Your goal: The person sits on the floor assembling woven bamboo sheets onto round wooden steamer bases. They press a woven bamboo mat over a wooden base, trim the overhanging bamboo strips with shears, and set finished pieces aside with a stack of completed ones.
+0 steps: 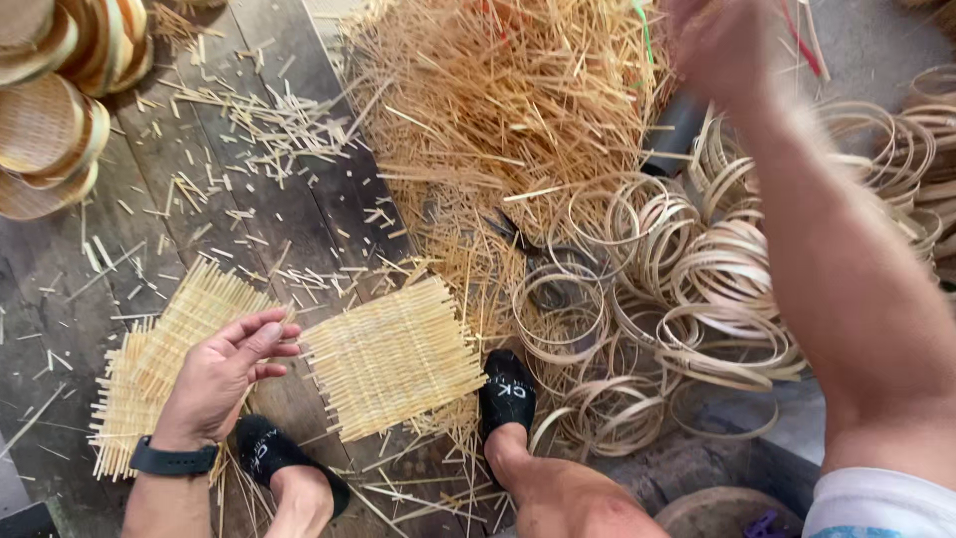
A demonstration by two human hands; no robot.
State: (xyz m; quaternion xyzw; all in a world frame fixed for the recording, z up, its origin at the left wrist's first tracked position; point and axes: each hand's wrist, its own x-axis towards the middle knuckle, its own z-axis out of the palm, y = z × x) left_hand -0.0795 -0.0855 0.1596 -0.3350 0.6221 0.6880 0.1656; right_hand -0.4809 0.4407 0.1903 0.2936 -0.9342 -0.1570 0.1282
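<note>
Presently, the left hand [221, 374] lies flat, fingers spread, on a woven bamboo mat [164, 349] on the plank floor [60, 289]; a second mat [393, 357] sits just beside. Right hand [719, 45] is raised over the strip pile [498, 90], blurred; its fingers cannot be made out.

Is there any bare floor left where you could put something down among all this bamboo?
Barest are the dark wooden planks between the stacked woven baskets and the left hand. The pale bamboo strip pile and bamboo hoops crowd the right.
</note>
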